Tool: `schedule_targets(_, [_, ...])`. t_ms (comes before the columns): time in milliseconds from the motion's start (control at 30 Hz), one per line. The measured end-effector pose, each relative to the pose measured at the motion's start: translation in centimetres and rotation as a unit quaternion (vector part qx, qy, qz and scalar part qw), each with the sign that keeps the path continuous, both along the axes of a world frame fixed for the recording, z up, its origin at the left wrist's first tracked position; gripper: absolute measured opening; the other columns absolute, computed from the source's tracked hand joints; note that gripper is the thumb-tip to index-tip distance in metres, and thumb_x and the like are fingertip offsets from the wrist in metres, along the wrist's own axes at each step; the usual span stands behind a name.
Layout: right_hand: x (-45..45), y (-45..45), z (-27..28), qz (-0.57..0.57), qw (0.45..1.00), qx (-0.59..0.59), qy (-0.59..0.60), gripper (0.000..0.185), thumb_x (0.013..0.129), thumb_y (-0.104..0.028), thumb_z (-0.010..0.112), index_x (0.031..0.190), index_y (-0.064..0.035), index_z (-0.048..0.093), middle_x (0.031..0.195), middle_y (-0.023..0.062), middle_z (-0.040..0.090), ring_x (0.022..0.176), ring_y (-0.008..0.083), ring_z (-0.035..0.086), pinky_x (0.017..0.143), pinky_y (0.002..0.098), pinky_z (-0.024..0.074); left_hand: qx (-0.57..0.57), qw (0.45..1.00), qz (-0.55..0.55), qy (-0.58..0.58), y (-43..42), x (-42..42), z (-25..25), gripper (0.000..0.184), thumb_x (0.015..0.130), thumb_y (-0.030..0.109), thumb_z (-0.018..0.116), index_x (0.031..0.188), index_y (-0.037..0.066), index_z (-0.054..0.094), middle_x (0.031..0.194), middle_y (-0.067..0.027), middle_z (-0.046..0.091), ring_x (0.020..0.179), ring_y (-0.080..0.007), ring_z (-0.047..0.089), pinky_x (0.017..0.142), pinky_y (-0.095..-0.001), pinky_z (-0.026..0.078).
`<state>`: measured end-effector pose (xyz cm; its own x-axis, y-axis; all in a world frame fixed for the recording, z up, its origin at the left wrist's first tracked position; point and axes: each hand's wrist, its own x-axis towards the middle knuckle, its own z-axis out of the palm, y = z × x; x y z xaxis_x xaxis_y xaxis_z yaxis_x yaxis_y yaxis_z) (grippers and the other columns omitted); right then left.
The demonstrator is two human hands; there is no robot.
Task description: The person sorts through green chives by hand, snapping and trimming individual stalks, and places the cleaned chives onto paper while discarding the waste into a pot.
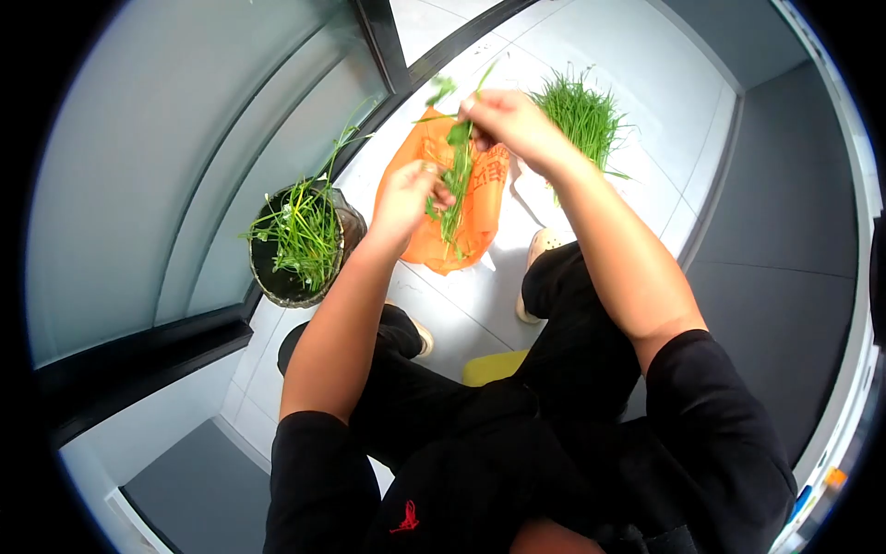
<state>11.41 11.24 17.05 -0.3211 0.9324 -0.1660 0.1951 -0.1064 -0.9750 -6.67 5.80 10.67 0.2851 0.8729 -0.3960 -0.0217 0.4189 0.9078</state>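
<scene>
A leafy green stem (pixel 458 164) hangs over an orange plastic bag (pixel 484 208) spread on the floor. My right hand (pixel 506 122) pinches the stem near its upper end, fingers closed. Lower down, on the left, my left hand (pixel 415 192) has its fingers curled in against the same greens; its fingertips are partly hidden by them. More greens lie on the bag beneath, and where the held stem ends among them is hard to make out. Printed characters show on the bag's right side.
To the left stands a dark bin (pixel 277 288) holding long green stalks (pixel 309 231). A thick bunch of chive-like greens (pixel 581 115) lies on the tiles at the upper right. A frosted glass door (pixel 194 148) borders the left; a grey panel (pixel 775 240) borders the right.
</scene>
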Motion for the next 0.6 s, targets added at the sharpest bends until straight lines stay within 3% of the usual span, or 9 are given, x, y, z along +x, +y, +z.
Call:
schedule_targets(33, [-0.6,-0.3,-1.0,0.022,0.99,0.091,-0.103,0.025,0.087,-0.026,0.051,0.078,-0.0032,0.057,0.064,0.0044,0.055,0.056,0.0134,0.053,0.055,0.027,0.044,-0.026,0.992,0.094,-0.079,-0.4,0.4,0.9,0.028,0.091,0.017,0.038,0.109,-0.002,0.049,0.105,-0.0135,0.054,0.094,-0.0192,0.056,0.084,-0.0341,0.044])
schedule_targets(67, [-1.1,-0.7,-2.0,0.043,0.961,0.18,-0.205,0.026,0.086,-0.027,0.051,0.079,-0.0024,0.057,0.065,0.0085,0.058,0.056,0.0183,0.055,0.056,0.0304,0.0449,-0.025,0.992,0.093,-0.077,-0.3,0.4,1.0,0.028,0.091,0.017,0.038,0.109,-0.002,0.049,0.105,-0.0135,0.054,0.094,-0.0192,0.056,0.084,-0.0341,0.044])
schedule_targets(133, [-2.8,-2.3,-2.5,0.095,0.937,0.203,-0.27,0.028,0.085,-0.027,0.049,0.081,-0.0011,0.058,0.069,0.0166,0.059,0.062,0.0311,0.058,0.061,0.0393,0.0453,-0.06,0.922,0.177,-0.338,-0.4,0.2,0.8,0.033,0.091,0.017,0.032,0.112,-0.003,0.046,0.107,-0.0152,0.054,0.099,-0.0225,0.053,0.089,-0.0367,0.041])
schedule_targets(167, [-3.7,-3.2,-2.7,0.095,0.93,0.211,-0.286,0.028,0.084,-0.026,0.046,0.08,-0.0008,0.058,0.073,0.0198,0.059,0.07,0.0371,0.057,0.066,0.0443,0.0451,-0.078,0.907,0.205,-0.359,-0.4,0.1,0.5,0.037,0.091,0.018,0.027,0.116,-0.003,0.043,0.108,-0.0176,0.053,0.103,-0.0252,0.051,0.094,-0.0374,0.038])
schedule_targets(267, [-5.4,-4.9,-2.7,0.166,0.894,0.18,-0.375,0.027,0.084,-0.023,0.045,0.084,0.0006,0.057,0.076,0.0199,0.06,0.075,0.0366,0.058,0.068,0.0457,0.0456,-0.08,0.908,0.237,-0.335,-1.2,0.4,1.5,0.037,0.091,0.019,0.026,0.117,-0.003,0.042,0.11,-0.0189,0.053,0.104,-0.0258,0.051,0.095,-0.0364,0.036])
schedule_targets(400, [-6.6,-5.9,-2.2,0.224,0.891,0.214,-0.332,0.029,0.083,-0.024,0.046,0.093,0.0017,0.056,0.081,0.0202,0.06,0.079,0.0362,0.058,0.071,0.0448,0.0454,-0.019,0.898,0.352,-0.262,-1.3,-1.2,1.8,0.021,0.09,0.017,0.03,0.089,0.001,0.043,0.08,-0.0115,0.051,0.083,-0.0273,0.052,0.084,-0.0409,0.04])
schedule_targets(467, [-6.9,-5.9,-1.7,0.168,0.937,0.213,-0.22,0.033,0.083,-0.024,0.047,0.101,0.0022,0.055,0.084,0.0211,0.06,0.082,0.0356,0.058,0.073,0.0429,0.0453,0.068,0.87,0.438,-0.217,-0.4,-3.3,4.1,0.017,0.088,0.015,0.034,0.079,0.004,0.042,0.062,-0.0078,0.042,0.057,-0.0215,0.045,0.066,-0.0379,0.044])
schedule_targets(533, [-6.8,-5.6,-1.2,0.122,0.94,0.251,-0.197,0.032,0.084,-0.026,0.047,0.101,-0.001,0.056,0.089,0.0209,0.06,0.087,0.0356,0.057,0.076,0.043,0.0451,0.185,0.863,0.444,-0.154,0.0,-8.5,6.3,0.014,0.087,0.013,0.032,0.078,0.005,0.039,0.062,-0.0058,0.039,0.05,-0.0174,0.04,0.05,-0.0336,0.04])
schedule_targets(600, [-6.3,-5.0,-1.3,0.131,0.938,0.261,-0.185,0.03,0.084,-0.025,0.047,0.099,-0.0008,0.056,0.088,0.02,0.061,0.086,0.0348,0.058,0.075,0.0425,0.0453,0.353,0.786,0.507,-0.023,0.1,-12.7,8.1,0.013,0.089,0.013,0.035,0.078,0.006,0.038,0.062,-0.0016,0.035,0.049,-0.0102,0.034,0.043,-0.0244,0.033])
